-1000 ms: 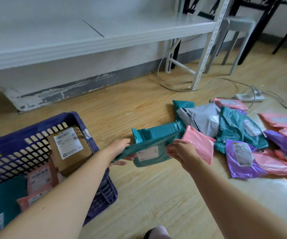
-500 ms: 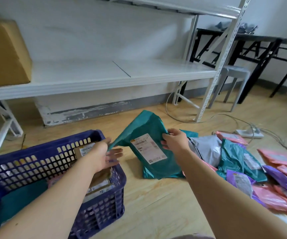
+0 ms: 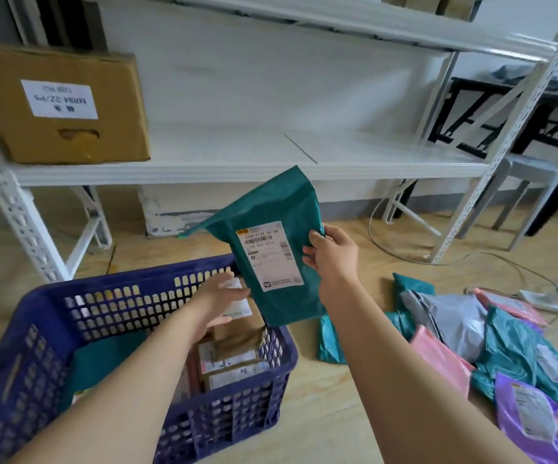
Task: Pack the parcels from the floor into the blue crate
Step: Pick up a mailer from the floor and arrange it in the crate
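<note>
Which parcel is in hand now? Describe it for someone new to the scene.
Start at the blue crate, lower left. Above its far right corner the right hand holds a teal parcel upright. Unlike the teal parcels on the floor, it is in the air, white label facing the camera.

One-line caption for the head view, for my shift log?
Right hand holds a labelled teal parcel at the rim of the blue crate; left hand touches the boxes inside.

Above the far right corner of the blue crate [image 3: 120,280] the right hand [image 3: 330,259] pinches an upright teal parcel [image 3: 279,202], label toward the camera, while the left hand [image 3: 221,300], fingers loose, lies over cardboard boxes [image 3: 234,351] inside the crate, and more parcels [image 3: 512,346] lie heaped right of it.
</note>
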